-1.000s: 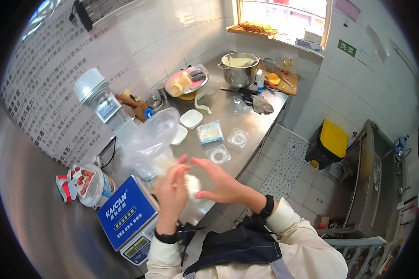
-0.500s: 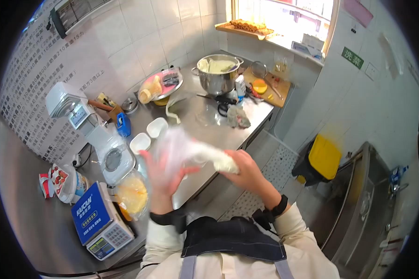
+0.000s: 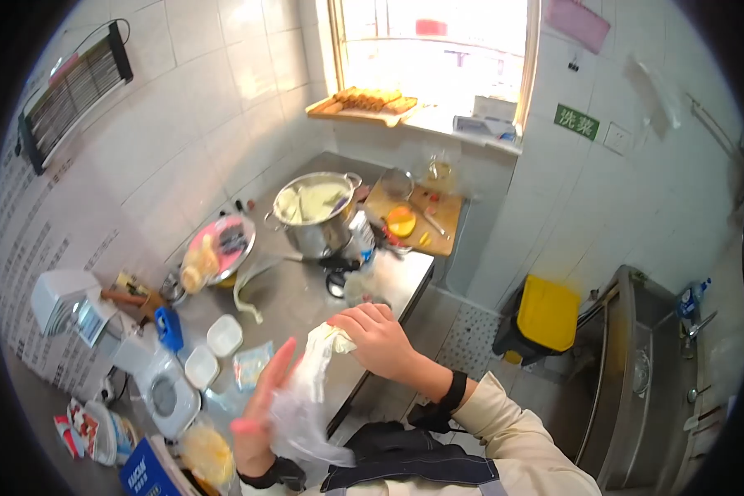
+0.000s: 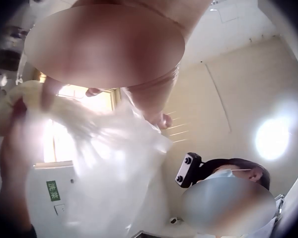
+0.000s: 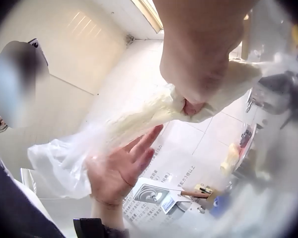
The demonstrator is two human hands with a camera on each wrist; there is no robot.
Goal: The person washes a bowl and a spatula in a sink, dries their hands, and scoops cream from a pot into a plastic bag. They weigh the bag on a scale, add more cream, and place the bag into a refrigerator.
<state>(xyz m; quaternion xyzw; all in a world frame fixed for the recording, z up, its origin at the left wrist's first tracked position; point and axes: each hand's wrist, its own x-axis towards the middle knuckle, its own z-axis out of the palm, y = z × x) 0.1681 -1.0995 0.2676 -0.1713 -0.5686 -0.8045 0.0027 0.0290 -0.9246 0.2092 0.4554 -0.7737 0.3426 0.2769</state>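
Note:
A clear piping bag (image 3: pixel 312 372) filled with pale cream hangs over the counter's front edge. My right hand (image 3: pixel 380 341) grips the filled part, its fingers curled round the bag, as the right wrist view also shows. Loose, crumpled plastic at the wide end trails down toward the apron. Close beside that end is my left hand (image 3: pixel 255 426), fingers straight and spread. From the right wrist view, the left palm (image 5: pixel 116 173) faces the bag and overlaps its thin plastic. In the left wrist view the empty plastic (image 4: pixel 114 168) drapes below the left hand, partly see-through.
On the steel counter stand a pot (image 3: pixel 318 240) of pale cream, a cutting board (image 3: pixel 380 202) with cut mango, two white tubs (image 3: pixel 225 335) and a white machine (image 3: pixel 164 397). A blue scale (image 3: pixel 153 473) sits near left. A yellow-lidded bin (image 3: pixel 548 312) stands on the floor.
Both hands were close together round the bag, then it stretched sideways between them. Now the right hand holds it higher and the wide end hangs down. The head view has shifted.

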